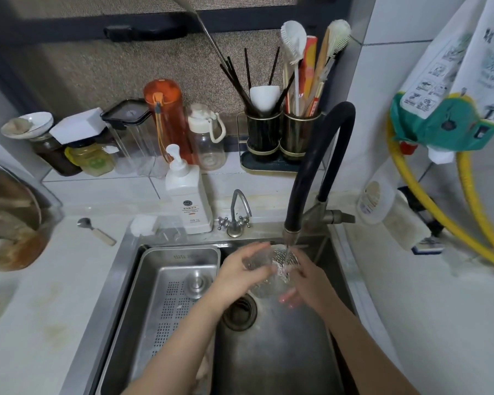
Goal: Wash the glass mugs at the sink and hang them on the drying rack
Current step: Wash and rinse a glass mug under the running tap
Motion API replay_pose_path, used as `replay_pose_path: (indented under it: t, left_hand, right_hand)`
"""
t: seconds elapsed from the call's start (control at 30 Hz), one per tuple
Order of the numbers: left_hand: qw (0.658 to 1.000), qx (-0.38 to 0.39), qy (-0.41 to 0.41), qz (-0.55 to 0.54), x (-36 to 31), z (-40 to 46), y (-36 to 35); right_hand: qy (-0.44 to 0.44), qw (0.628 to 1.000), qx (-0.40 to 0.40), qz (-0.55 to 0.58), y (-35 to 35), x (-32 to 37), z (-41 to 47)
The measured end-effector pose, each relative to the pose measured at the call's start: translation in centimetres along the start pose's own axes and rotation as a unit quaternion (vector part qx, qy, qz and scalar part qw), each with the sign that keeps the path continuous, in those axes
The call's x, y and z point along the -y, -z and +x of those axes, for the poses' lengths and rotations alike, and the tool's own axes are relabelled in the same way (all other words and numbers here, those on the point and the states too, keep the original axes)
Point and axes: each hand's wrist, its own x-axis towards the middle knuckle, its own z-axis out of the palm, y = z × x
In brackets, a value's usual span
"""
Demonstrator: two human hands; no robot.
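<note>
Head view: glass mug [271, 273] gripped between both hands' fingers [258, 252].

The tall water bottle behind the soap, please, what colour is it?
Orange, seen in the head view.

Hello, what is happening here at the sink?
A person is rinsing a glass mug under the running tap. The left hand grips the mug at its side, and the right hand holds it from the other side and below. The mug is over the sink, above the drain. No drying rack is in view yet.
</note>
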Motion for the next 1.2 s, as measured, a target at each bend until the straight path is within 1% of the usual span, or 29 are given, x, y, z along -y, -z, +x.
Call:
replay_pose_path:
  t: [0.1, 0.17, 0.23, 0.3, 0.37, 0.4, 0.47, 0.5, 0.53, 0.57, 0.63, 0.73, 0.8, 0.9, 0.97, 1.0, 1.03, 1.07, 1.13, 1.17, 1.2]
  left_hand:
    - [0.991, -0.096, 0.015, -0.096, 0.0, -0.2, -1.1]
    - [0.986, -0.132, -0.013, -0.106, 0.7, -1.1, -2.3]
    - [0.979, -0.158, -0.023, -0.131, 1.5, -1.7, -3.0]
    - [0.964, -0.192, 0.006, -0.182, 1.9, -1.3, -2.9]
    - [0.958, -0.205, 0.018, -0.2, 1.9, -0.6, -2.5]
    - [0.96, -0.198, 0.015, -0.195, 1.9, -0.3, -2.4]
    - [0.968, -0.175, 0.017, -0.179, 2.1, 0.3, -2.3]
    - [0.97, -0.168, 0.019, -0.173, 2.2, 0.5, -2.4]
    - [0.971, -0.164, 0.022, -0.17, 2.2, 0.9, -2.5]
    - [0.972, -0.162, 0.023, -0.17, 2.2, 1.2, -2.6]
    - [0.973, -0.158, 0.016, -0.17, 1.8, 2.0, -2.9]
    - [0.975, -0.143, 0.005, -0.17, 0.4, 2.9, -2.8]
    - [0.973, -0.123, 0.01, -0.196, -0.5, 3.1, -2.5]
    - [0.969, -0.092, 0.023, -0.227, -0.3, 2.5, -2.9]
    - [0.969, -0.07, 0.012, -0.237, 0.3, 1.3, -4.0]
    - [0.967, -0.072, 0.011, -0.244, 0.5, 0.9, -4.5]
    - [0.965, -0.08, 0.019, -0.251, 0.6, 0.8, -4.6]
    - [0.963, -0.085, 0.032, -0.253, 0.6, 0.9, -4.6]
    - [0.962, -0.081, 0.071, -0.251, 0.4, 1.5, -4.0]
    - [0.963, -0.079, 0.086, -0.245, 0.3, 1.8, -3.8]
    - [0.963, -0.08, 0.095, -0.239, 0.3, 1.9, -3.7]
  right_hand:
    - [-0.036, 0.997, -0.02, 0.061, -0.5, 0.5, -0.1]
    - [-0.066, 0.993, -0.037, 0.096, -0.6, 0.8, -0.2]
    - [-0.073, 0.994, -0.038, 0.077, -0.5, 0.9, -0.5]
    - [-0.069, 0.996, -0.022, 0.049, -0.6, 0.4, -1.0]
    - [-0.061, 0.998, -0.027, 0.016, -0.9, -0.1, -1.4]
    - [-0.037, 0.997, -0.053, -0.039, -1.0, -0.4, -1.6]
    - [0.063, 0.972, -0.125, -0.187, -0.9, -0.6, -1.7]
    - [0.122, 0.961, -0.142, -0.205, -0.8, -0.4, -1.8]
    - [0.16, 0.961, -0.132, -0.185, -0.9, 0.0, -1.8]
    - [0.169, 0.97, -0.105, -0.141, -1.1, 0.3, -1.9]
    - [0.135, 0.989, -0.029, -0.061, -0.9, 1.1, -1.8]
    - [0.111, 0.992, 0.063, 0.012, 0.2, 1.8, -1.0]
    - [0.101, 0.991, 0.064, 0.056, 0.9, 2.0, -0.4]
    - [0.069, 0.982, 0.009, 0.176, 1.1, 2.3, 0.4]
    - [0.044, 0.969, -0.031, 0.24, 0.9, 2.1, 1.1]
    - [0.041, 0.966, -0.034, 0.252, 0.8, 1.8, 1.4]
    - [0.048, 0.968, -0.016, 0.247, 0.7, 1.5, 1.5]
    - [0.058, 0.973, 0.028, 0.221, 0.7, 1.2, 1.5]
    - [0.082, 0.979, 0.139, 0.123, 0.6, 0.6, 1.3]
    - [0.088, 0.977, 0.177, 0.082, 0.7, 0.6, 1.2]
    - [0.085, 0.976, 0.194, 0.059, 0.7, 0.8, 1.1]
